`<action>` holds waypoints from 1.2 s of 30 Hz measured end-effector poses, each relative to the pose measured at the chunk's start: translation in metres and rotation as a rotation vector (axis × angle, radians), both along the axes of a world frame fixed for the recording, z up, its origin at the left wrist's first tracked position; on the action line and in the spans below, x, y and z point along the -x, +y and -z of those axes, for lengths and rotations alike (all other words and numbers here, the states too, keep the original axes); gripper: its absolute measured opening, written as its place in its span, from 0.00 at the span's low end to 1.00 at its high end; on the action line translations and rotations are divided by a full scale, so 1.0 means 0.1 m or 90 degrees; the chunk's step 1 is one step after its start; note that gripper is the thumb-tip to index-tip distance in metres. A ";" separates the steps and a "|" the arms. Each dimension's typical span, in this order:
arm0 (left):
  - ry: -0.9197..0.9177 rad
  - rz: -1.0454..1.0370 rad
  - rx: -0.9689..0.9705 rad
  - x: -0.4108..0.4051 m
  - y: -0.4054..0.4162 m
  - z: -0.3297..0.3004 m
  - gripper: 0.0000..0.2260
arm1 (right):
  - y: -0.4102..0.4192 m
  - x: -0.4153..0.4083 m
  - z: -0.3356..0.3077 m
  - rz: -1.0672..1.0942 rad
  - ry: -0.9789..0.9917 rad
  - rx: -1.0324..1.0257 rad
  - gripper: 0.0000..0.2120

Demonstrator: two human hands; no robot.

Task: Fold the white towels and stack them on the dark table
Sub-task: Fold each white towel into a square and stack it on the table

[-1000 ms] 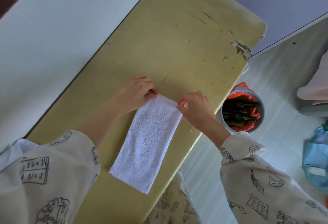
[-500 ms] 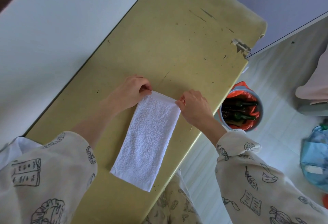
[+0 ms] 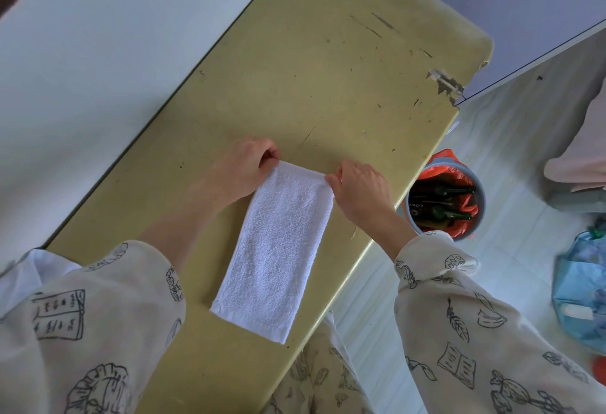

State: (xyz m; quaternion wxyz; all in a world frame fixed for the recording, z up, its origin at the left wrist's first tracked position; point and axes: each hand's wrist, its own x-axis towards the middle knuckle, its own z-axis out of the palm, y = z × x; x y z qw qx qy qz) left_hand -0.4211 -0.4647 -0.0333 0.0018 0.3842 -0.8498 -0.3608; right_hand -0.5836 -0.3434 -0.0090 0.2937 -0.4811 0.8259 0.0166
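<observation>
A white towel (image 3: pixel 278 249), folded into a long narrow strip, lies flat on the olive-yellow table (image 3: pixel 311 69), running from the near edge toward the middle. My left hand (image 3: pixel 242 167) pinches the towel's far left corner. My right hand (image 3: pixel 360 190) pinches the far right corner. Both corners sit on or just above the tabletop. No other towel shows in this view.
A white wall or panel (image 3: pixel 98 36) borders the table on the left. On the floor to the right stands a grey bucket (image 3: pixel 442 197) with an orange liner and dark bottles. A blue bag (image 3: pixel 580 292) lies further right. The table's right edge has chipped paint (image 3: pixel 446 84).
Both hands, still holding the towel's far corners, have shifted slightly along with the view. The towel lies much as before.
</observation>
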 end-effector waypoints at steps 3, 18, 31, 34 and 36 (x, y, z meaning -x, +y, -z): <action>-0.001 0.023 0.015 0.01 -0.01 0.00 0.04 | -0.05 0.02 -0.02 0.059 -0.044 -0.007 0.11; -0.048 0.020 0.132 0.19 0.10 0.05 0.09 | -0.04 0.03 0.08 0.121 -0.171 0.071 0.06; -0.037 0.091 0.200 0.21 0.03 0.12 0.11 | -0.13 0.03 0.08 0.082 -0.102 0.031 0.07; -0.028 0.097 0.239 0.18 0.01 0.16 0.14 | -0.15 0.03 0.07 0.077 -0.100 0.015 0.07; -0.022 0.102 0.269 0.15 0.00 0.19 0.18 | -0.16 0.04 0.05 0.063 -0.088 0.001 0.07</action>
